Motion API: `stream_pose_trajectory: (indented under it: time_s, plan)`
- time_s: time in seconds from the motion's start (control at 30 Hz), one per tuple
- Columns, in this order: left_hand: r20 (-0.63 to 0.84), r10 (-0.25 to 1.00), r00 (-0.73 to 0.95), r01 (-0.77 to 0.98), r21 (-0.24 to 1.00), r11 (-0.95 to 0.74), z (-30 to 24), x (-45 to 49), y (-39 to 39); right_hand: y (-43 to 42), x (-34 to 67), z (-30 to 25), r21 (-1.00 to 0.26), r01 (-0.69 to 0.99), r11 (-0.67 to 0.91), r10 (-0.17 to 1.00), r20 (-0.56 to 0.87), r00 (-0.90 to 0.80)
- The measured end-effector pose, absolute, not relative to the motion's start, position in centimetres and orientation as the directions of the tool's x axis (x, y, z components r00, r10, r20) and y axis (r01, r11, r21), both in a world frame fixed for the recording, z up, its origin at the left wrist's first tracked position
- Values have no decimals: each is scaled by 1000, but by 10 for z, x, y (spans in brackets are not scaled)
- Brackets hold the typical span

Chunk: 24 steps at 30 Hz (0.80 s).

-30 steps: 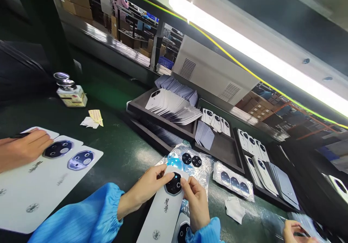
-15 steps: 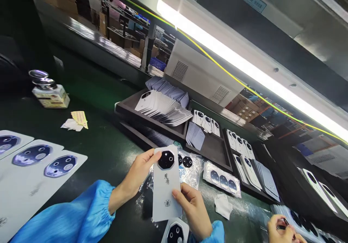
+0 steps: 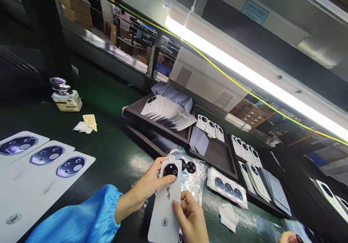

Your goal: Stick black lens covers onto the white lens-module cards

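A white phone back cover [image 3: 160, 210] with dark printed characters and a small round emblem is held up in front of me. At its top sits a black octagonal camera piece [image 3: 168, 169]. My left hand [image 3: 144, 186] grips the upper left edge, its thumb lying across the lower part of the black piece. Round the right edge, lower down, my right hand [image 3: 193, 217] is closed with the thumb on the face. Another cover lies under it, mostly hidden. Behind the hands is a clear plastic bag [image 3: 199, 179] with black round pieces.
Large-looking white covers [image 3: 32, 185] lie at left. A small bottle [image 3: 66, 99] stands beyond scraps of paper [image 3: 83, 127]. Black trays [image 3: 214, 156] hold stacked covers. A wrapped pack of camera pieces [image 3: 227, 188] and a white cloth [image 3: 228, 217] lie at right, near another person's hand [image 3: 288, 237].
The cover has come lower and tilted. My left thumb has moved from the cover's edge onto the black camera piece. The other person's hand has moved lower and mostly out of view.
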<state>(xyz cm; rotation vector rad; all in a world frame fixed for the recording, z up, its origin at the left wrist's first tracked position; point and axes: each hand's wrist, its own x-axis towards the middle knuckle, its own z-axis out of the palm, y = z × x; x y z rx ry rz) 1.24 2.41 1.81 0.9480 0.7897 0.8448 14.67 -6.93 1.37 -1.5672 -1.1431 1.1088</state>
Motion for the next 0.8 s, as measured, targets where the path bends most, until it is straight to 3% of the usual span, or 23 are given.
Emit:
stream_pose_trajectory:
  time_s: [0.17,0.33,0.8]
  plan:
    - [-234,843,484,-285,869,405,20,14,16,-74,141,-2,-907,416,-65,987,4,163]
    - [-212,829,517,-308,858,412,18,14,17,-76,141,-10,-877,478,-47,984,40,172]
    - [-169,734,658,-280,850,447,14,9,22,-76,139,0,-930,337,-149,982,-101,157]
